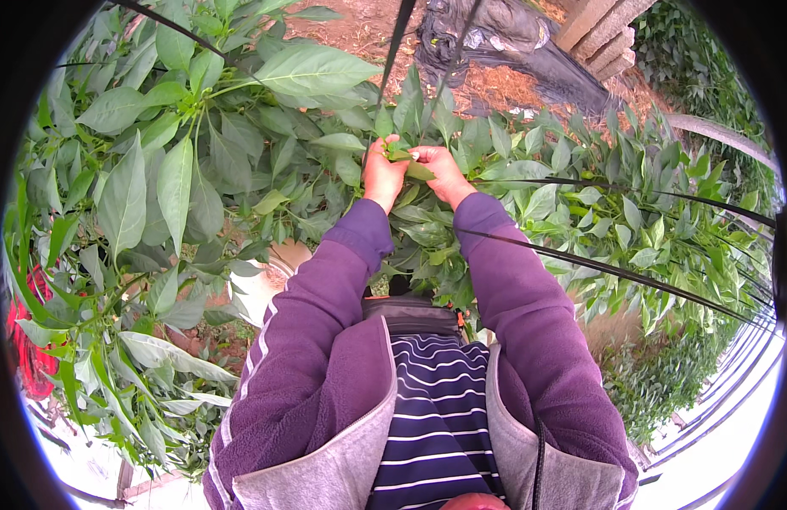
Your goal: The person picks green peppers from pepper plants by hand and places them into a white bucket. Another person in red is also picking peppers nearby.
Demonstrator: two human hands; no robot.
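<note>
Both my hands meet at the top of a leafy pepper plant, a little above the middle of the view. My left hand [385, 173] has its fingers closed around a green shoot [393, 150] with small leaves. Close beside it on the right, my right hand [441, 171] pinches at the same shoot, and a light green leaf [420, 171] lies between the two hands. Something small and pale shows at the right fingertips; what it is I cannot tell. A dark cord [393, 54] runs down to the plant near my left hand.
Dense pepper foliage [176, 159] spreads on the left and more plants [623, 217] stand on the right. Dark cords [623, 273] cross the right side. Beyond lie black plastic sheeting [546, 76] and concrete posts [597, 32]. Red netting or cord [33, 344] hangs at far left.
</note>
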